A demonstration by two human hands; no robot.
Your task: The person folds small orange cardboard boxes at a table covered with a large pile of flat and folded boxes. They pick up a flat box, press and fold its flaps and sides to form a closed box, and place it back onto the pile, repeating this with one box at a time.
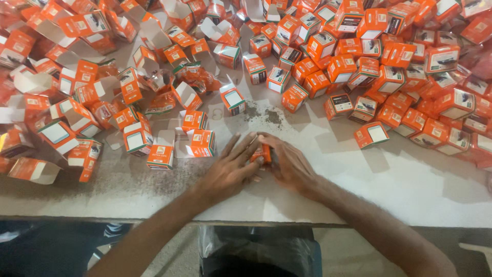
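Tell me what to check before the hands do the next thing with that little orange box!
1. Box held by both hands: ok, left hand and right hand both on it.
2. Box flaps closed: cannot tell, fingers cover it.
3. Bare table near the hands: ok.
4. Dark crumbs away from the box: ok, they lie behind it.
5. Closed boxes piled on the right: ok.
6. Open boxes on the left: ok.

small box (264,153): orange printed cardboard, slightly glossy | table (410,190): white, matt, rough, scuffed | box heaps (389,77): cardboard
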